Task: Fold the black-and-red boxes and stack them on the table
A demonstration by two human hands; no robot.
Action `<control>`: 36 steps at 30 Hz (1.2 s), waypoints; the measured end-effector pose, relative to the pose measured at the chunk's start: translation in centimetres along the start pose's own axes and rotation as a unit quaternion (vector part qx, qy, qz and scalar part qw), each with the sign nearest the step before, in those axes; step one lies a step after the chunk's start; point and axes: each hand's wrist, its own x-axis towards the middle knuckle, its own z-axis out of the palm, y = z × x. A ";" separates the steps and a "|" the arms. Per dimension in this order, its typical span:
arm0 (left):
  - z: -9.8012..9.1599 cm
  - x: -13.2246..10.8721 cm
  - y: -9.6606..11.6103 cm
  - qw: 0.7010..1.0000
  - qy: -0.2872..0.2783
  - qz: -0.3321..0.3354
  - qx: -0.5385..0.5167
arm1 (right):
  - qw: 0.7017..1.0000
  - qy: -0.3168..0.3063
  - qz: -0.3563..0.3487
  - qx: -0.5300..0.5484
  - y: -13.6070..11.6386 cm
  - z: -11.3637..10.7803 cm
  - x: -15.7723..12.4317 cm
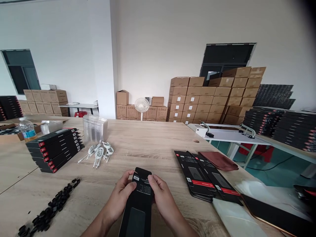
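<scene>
A long black printed packaging box (138, 200) with a window in its lower front is between my hands at the table's near edge. Its top flap stands up, and the lower end runs out of view. My left hand (122, 192) grips the box's left edge near the top, thumb on the front by a white barcode label. On the opposite edge, my right hand (160, 191) pinches it just below the flap. To the right lie flat black box sleeves (195, 174) with red bands. Several coiled white cables (99, 153) rest beyond my left hand.
Left on the wooden table (138, 138) are stacked black boxes (56, 148), a pile of small black parts (53, 209), clear plastic trays (95, 128) and a bottle (27, 130). A brown cloth (218, 160) and a milky plastic sheet (237, 217) lie right.
</scene>
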 end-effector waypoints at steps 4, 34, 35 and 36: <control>0.3 -0.5 0.3 0.999 -0.033 0.015 0.033 | 0.997 0.071 0.028 0.022 0.0 -1.3 0.7; 0.1 -1.4 -0.8 0.992 -0.102 -0.008 0.072 | 0.999 -0.044 0.026 -0.012 -1.6 -2.5 -0.1; 0.2 -1.4 -0.8 0.992 -0.104 -0.008 0.067 | 0.999 -0.041 0.024 -0.014 -1.6 -2.4 -0.1; 0.2 -1.4 -0.8 0.992 -0.105 -0.008 0.062 | 0.999 -0.038 0.023 -0.014 -1.6 -2.4 -0.2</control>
